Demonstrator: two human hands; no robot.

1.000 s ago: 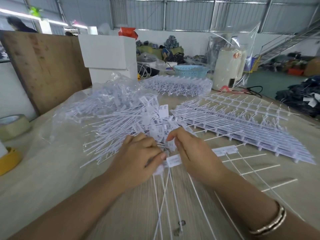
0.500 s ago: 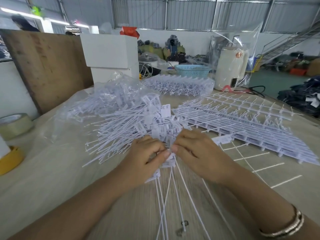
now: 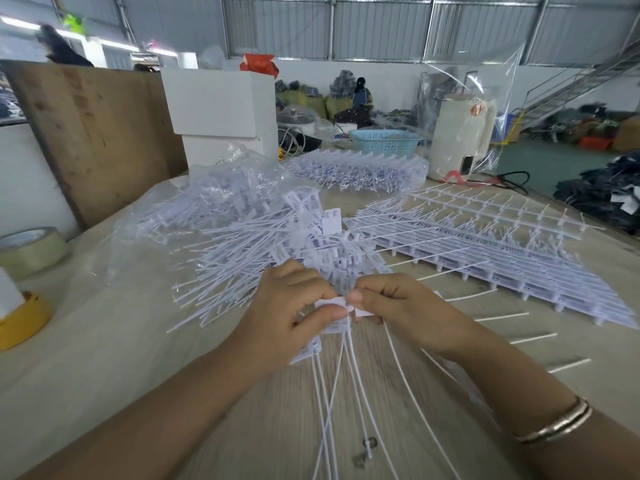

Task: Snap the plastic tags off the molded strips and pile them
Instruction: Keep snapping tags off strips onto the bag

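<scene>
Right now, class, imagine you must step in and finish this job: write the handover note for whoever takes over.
Left hand: pinching a strip section of white tags at the table's near middle.
Right hand: pinching the adjoining tag, thumb tip to thumb tip with the left; tails trail toward you.
Done: a big pile of loose tags lies just behind the hands.
Left: snap this section apart and add it to the pile, then the unbroken molded strips stacked on the right. A bagged bundle sits farther back.
</scene>
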